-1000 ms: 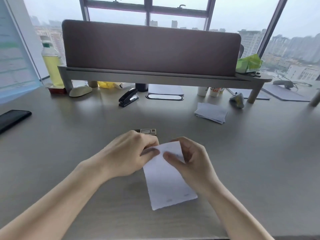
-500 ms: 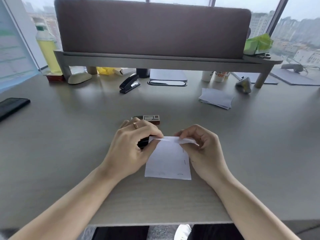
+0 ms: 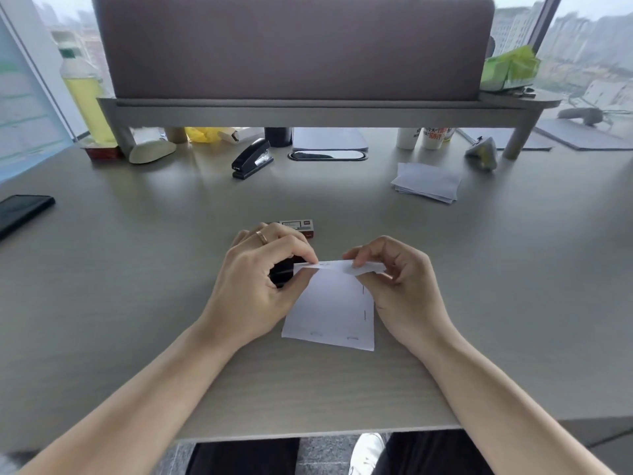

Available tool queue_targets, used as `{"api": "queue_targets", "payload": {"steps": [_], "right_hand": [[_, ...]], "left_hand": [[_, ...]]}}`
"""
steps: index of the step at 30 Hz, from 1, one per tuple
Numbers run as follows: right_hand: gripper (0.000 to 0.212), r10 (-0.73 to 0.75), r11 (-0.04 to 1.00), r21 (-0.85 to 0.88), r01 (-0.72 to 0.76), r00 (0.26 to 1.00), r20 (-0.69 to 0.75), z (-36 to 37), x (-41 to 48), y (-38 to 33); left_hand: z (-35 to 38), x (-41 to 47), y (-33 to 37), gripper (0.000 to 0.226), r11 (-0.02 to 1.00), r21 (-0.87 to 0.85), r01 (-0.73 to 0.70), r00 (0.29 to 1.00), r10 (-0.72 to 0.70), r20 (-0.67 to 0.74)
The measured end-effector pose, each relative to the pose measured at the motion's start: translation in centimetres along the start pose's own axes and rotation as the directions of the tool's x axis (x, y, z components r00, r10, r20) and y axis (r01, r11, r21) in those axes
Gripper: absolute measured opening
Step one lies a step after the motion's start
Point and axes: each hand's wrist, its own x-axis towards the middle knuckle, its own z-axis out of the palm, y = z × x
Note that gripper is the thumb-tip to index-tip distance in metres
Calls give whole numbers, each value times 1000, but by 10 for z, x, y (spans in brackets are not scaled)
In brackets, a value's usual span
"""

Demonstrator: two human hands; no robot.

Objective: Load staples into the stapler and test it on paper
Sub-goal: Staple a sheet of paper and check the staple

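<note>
A white sheet of paper (image 3: 330,310) lies on the grey desk (image 3: 496,269) in front of me, with staples along its near and right edges. Its far edge is folded up. My left hand (image 3: 263,282) is curled round a small black stapler (image 3: 281,273), whose mouth meets the folded edge at the left. My right hand (image 3: 399,282) pinches the same fold at its right end. A small staple box (image 3: 301,226) sits just behind my left hand.
A second, larger black stapler (image 3: 252,159) stands at the back under the monitor shelf (image 3: 308,111). A stack of loose papers (image 3: 426,181) lies at the back right and a black phone (image 3: 22,214) at the left. The desk's near edge is close to my forearms.
The paper has turned square to me and its far edge has been folded up between both hands. The view has tilted down and the black stapler now shows in my left hand.
</note>
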Motion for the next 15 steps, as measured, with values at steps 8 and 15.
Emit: {"api": "queue_targets", "payload": {"steps": [8, 15], "right_hand": [[31, 3, 1000, -10, -3, 1000, -6, 1, 0, 0], [32, 3, 1000, -7, -3, 1000, 2, 1, 1, 1]], "left_hand": [[1, 0, 0, 10, 1000, 8, 16, 1000, -16, 6], [0, 0, -1, 11, 1000, -5, 16, 1000, -16, 20]]}}
